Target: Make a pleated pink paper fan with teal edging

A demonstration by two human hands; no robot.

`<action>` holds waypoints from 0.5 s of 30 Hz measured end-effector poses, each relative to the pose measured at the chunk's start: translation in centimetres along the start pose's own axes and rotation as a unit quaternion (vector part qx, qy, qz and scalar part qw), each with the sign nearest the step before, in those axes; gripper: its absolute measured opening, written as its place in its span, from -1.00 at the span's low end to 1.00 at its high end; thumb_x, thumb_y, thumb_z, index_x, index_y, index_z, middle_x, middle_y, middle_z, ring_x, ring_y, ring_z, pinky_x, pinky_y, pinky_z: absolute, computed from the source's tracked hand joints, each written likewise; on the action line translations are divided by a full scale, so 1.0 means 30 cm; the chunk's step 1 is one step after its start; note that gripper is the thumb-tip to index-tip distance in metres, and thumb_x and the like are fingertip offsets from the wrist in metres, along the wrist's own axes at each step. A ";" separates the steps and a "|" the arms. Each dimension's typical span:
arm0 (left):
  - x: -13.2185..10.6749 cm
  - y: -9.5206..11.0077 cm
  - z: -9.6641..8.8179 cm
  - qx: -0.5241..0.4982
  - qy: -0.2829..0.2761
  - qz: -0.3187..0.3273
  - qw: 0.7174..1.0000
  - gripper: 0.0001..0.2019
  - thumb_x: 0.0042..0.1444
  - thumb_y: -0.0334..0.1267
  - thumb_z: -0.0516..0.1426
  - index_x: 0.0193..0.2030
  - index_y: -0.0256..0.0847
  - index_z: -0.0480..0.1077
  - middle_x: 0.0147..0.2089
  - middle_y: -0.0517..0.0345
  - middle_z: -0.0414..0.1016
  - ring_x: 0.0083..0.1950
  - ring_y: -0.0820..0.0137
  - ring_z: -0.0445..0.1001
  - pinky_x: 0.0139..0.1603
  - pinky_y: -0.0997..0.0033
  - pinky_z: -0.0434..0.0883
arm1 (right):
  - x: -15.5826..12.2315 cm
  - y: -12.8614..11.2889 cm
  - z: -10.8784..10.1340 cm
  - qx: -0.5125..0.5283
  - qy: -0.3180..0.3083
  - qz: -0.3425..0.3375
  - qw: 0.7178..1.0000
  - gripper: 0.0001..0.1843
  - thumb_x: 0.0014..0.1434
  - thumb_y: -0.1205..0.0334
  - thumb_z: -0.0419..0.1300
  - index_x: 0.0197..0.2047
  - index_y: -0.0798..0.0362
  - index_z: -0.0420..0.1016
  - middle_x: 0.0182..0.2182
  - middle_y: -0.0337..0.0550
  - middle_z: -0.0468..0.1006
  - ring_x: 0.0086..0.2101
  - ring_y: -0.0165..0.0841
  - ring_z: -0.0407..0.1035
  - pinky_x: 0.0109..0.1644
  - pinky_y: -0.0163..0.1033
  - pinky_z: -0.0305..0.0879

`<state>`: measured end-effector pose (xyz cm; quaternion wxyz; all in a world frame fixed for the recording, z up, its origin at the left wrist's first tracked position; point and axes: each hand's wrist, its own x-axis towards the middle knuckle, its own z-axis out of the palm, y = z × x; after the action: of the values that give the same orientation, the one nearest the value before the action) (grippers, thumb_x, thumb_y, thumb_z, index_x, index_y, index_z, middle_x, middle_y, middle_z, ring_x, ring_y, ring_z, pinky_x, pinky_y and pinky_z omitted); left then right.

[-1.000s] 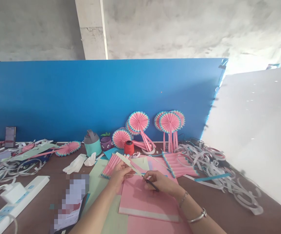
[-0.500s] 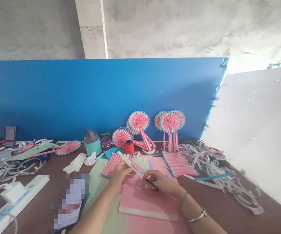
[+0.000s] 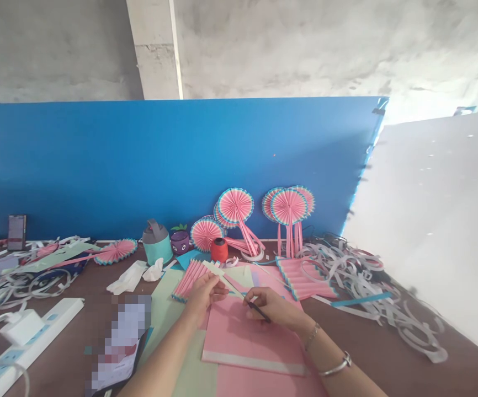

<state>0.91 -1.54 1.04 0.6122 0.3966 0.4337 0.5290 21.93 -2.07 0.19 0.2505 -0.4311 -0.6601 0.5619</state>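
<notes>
My left hand (image 3: pixel 206 292) pinches a narrow pale paper strip (image 3: pixel 214 269), which slants down to the right. Near the strip's lower end, my right hand (image 3: pixel 270 306) is closed on a slim black-handled tool (image 3: pixel 260 312); its working tip is hidden by the fingers, so I cannot tell its exact kind. Both hands are over a pink paper sheet (image 3: pixel 247 339) with a pale band along its near edge. Left of the strip lies a pleated pink paper piece (image 3: pixel 187 278) with blue-tipped edges.
Round pink paper fans (image 3: pixel 235 205) lean against a blue partition (image 3: pixel 139 160). A red thread spool (image 3: pixel 219 250) and a teal bottle (image 3: pixel 157 246) stand at the back. Curled paper strips (image 3: pixel 355 275) pile up on the right. A phone (image 3: pixel 121 347) and a power strip (image 3: pixel 44 336) lie left.
The upper end of the pale strip has shifted slightly right and down with my left fingers. My right hand stays nearly in place.
</notes>
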 end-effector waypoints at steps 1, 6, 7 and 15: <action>0.001 -0.001 -0.001 0.000 0.004 0.000 1.000 -0.72 -0.13 -0.09 0.28 -0.47 -0.25 0.34 -0.51 0.18 0.48 -0.47 0.44 0.52 -0.44 0.53 0.42 | 0.000 0.000 0.001 0.002 0.001 0.001 1.000 -0.71 -0.14 0.19 0.30 -0.31 0.09 0.43 -0.68 -0.39 0.38 -0.67 -0.53 0.22 -0.60 -0.43 0.10; 0.000 -0.002 0.001 0.002 0.001 0.003 1.000 -0.72 -0.14 -0.10 0.29 -0.49 -0.26 0.35 -0.52 0.17 0.49 -0.47 0.44 0.52 -0.45 0.54 0.42 | 0.001 0.002 0.005 0.017 -0.006 0.002 1.000 -0.68 -0.15 0.16 0.33 -0.31 0.09 0.42 -0.67 -0.39 0.39 -0.68 -0.53 0.23 -0.60 -0.42 0.11; 0.000 -0.003 0.003 0.002 -0.001 0.002 1.000 -0.72 -0.14 -0.10 0.28 -0.49 -0.26 0.35 -0.52 0.17 0.49 -0.47 0.44 0.52 -0.45 0.54 0.42 | 0.001 0.001 0.006 0.018 -0.007 0.001 1.000 -0.68 -0.15 0.15 0.33 -0.31 0.09 0.42 -0.67 -0.39 0.38 -0.67 -0.53 0.23 -0.60 -0.42 0.12; -0.006 -0.005 0.011 -0.012 -0.014 -0.003 1.000 -0.71 -0.14 -0.12 0.29 -0.47 -0.22 0.29 -0.52 0.20 0.51 -0.47 0.43 0.54 -0.46 0.55 0.41 | 0.002 0.005 0.011 0.031 -0.021 -0.002 0.999 -0.61 -0.15 0.05 0.35 -0.31 0.07 0.37 -0.67 -0.42 0.35 -0.67 -0.52 0.24 -0.58 -0.42 0.14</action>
<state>1.26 -1.74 1.02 0.6245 0.3955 0.4198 0.5265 21.66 -2.19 -0.05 0.2511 -0.4103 -0.6483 0.5902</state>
